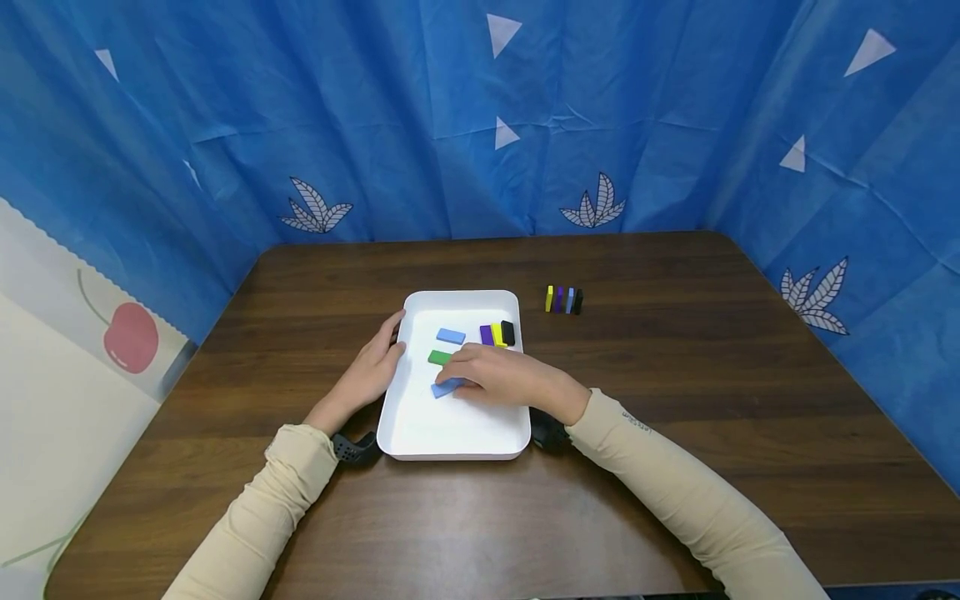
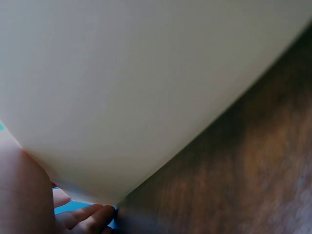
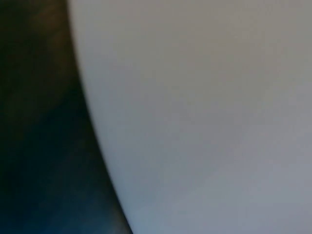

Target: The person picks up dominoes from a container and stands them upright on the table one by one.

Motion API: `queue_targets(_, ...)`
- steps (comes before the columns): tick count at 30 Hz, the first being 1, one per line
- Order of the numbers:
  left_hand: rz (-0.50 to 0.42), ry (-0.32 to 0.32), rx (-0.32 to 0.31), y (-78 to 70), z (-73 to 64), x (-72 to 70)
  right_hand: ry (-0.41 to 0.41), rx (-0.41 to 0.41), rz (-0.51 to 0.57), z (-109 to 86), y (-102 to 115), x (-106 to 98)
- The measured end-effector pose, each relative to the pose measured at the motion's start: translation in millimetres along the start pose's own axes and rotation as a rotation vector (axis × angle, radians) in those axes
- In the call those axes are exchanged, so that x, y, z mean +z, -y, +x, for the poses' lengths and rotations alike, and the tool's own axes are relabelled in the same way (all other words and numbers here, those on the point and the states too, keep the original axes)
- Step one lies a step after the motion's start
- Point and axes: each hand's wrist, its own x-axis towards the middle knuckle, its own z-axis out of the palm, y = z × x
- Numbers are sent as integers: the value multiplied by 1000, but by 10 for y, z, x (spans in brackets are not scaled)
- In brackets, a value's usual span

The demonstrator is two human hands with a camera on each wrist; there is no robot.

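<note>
A white tray [image 1: 450,437] lies on the table in the head view. My left hand [image 1: 367,372] holds its left side, thumb over the rim; in the left wrist view my left fingers [image 2: 92,217] are by the far corner of the tray wall [image 2: 122,97]. Inside the tray, my right hand [image 1: 495,375] pinches a blue block [image 1: 444,388], partly hidden by the fingers. Just beyond lie a green block [image 1: 439,357], partly covered, and another blue block [image 1: 451,336]. Purple [image 1: 487,335], yellow [image 1: 497,334] and black [image 1: 507,332] blocks stand side by side near the tray's right wall.
On the brown table [image 1: 675,333], right of the tray's far corner, several small blocks [image 1: 559,300] stand in a spaced row: yellow, purple, blue, black. A blue curtain [image 1: 435,183] hangs behind the table. The right wrist view shows mostly blurred white tray wall [image 3: 195,117].
</note>
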Motion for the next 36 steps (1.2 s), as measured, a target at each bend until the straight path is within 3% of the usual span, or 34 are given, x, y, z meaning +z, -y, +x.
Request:
queue_targets(7, -2, -5, 10, 0, 6, -2, 4, 18, 4, -8, 0, -19)
queue_targets(19, -20, -1, 10, -20, 21, -1, -110, -28, 336, -26, -139, -94)
queue_targets(25, -10, 5, -7, -12, 9, 5, -168, 3, 461, -34, -177, -114)
queue_targets(36, -11, -8, -2, -7, -21, 9, -259, 34, 521, -53, -164, -294)
